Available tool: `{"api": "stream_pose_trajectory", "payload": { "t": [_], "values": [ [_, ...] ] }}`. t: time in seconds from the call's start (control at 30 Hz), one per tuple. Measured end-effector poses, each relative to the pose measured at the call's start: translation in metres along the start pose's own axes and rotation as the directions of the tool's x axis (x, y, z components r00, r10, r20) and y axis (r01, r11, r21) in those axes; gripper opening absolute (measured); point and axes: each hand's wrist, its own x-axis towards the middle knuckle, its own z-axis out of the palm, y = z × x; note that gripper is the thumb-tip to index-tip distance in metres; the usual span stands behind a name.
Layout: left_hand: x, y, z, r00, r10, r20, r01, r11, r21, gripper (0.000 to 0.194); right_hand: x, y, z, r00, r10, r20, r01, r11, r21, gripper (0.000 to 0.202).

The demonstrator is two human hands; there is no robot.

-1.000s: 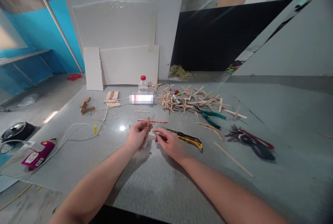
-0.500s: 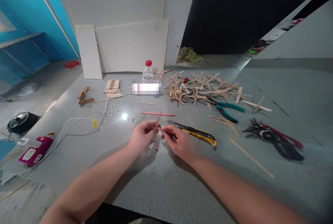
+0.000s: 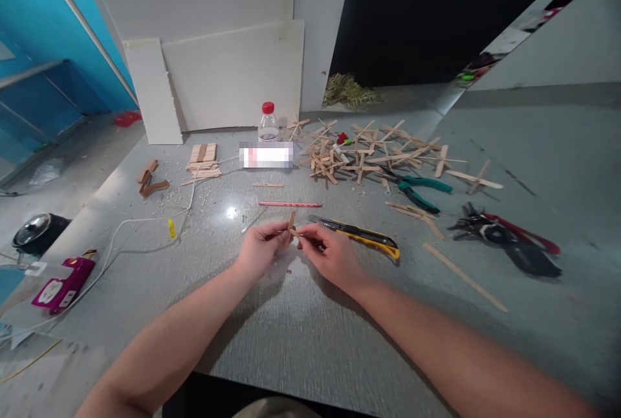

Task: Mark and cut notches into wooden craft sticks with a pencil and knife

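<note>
Between my two hands are small wooden craft sticks [image 3: 292, 219], one upright and another crossing it low down. My left hand [image 3: 262, 248] pinches the sticks from the left. My right hand [image 3: 332, 253] is closed at the right end of the crossing piece; its fingertips partly cover the wood. Just beyond my right hand lies a yellow and black utility knife [image 3: 371, 239]. A red pencil [image 3: 290, 204] rests on the table beyond my fingers, and a short marked stick [image 3: 268, 185] lies past it.
Crossed craft sticks [image 3: 359, 153] are heaped at the back, beside teal-handled pliers [image 3: 420, 193]. A hole punch plier [image 3: 504, 237] and a long stick [image 3: 466, 277] lie right. Stacked sticks [image 3: 204, 158], a bottle [image 3: 268, 123], a white cable [image 3: 119, 237] and a purple device [image 3: 65, 282] stand left.
The view has shifted slightly, so the table's things sit a bit higher and further left. Both hands stay together at the sticks; the crossing piece shows more plainly now.
</note>
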Motion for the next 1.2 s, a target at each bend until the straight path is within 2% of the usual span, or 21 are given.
{"api": "stream_pose_trajectory", "payload": {
  "t": [0.17, 0.37, 0.53, 0.73, 0.87, 1.0, 1.2],
  "values": [
    [0.003, -0.006, -0.001, 1.000, -0.006, -0.020, 0.006, 1.000, -0.017, 0.035, -0.002, 0.005, 0.001, 1.000, -0.010, -0.004, 0.010, 0.999, -0.046, 0.026],
    [0.004, -0.001, -0.001, 0.999, 0.034, -0.022, -0.034, 0.999, 0.039, 0.027, -0.003, 0.008, 0.003, 1.000, -0.004, 0.002, 0.004, 0.993, -0.119, 0.025],
    [0.006, 0.004, -0.003, 0.998, 0.068, -0.014, -0.066, 0.990, 0.122, 0.022, 0.001, 0.006, -0.002, 0.998, 0.005, 0.059, 0.004, 0.990, -0.143, 0.024],
    [0.007, 0.005, 0.001, 0.999, 0.050, 0.004, -0.050, 0.988, 0.146, 0.022, 0.006, 0.005, -0.007, 0.993, 0.004, 0.120, 0.016, 0.987, -0.162, 0.024],
    [0.007, 0.005, 0.004, 1.000, 0.024, -0.011, -0.023, 0.992, 0.123, 0.029, 0.008, 0.004, -0.008, 0.995, 0.007, 0.103, 0.011, 0.986, -0.166, 0.024],
    [0.009, 0.006, -0.004, 0.999, -0.013, -0.036, 0.016, 0.996, 0.086, 0.033, 0.011, -0.001, -0.009, 0.996, 0.010, 0.094, 0.002, 0.991, -0.131, 0.026],
    [0.012, -0.001, -0.011, 0.996, -0.082, -0.041, 0.079, 0.995, -0.061, 0.043, 0.012, -0.007, -0.008, 0.999, 0.032, 0.015, -0.032, 0.999, -0.037, 0.021]
  ]
}}
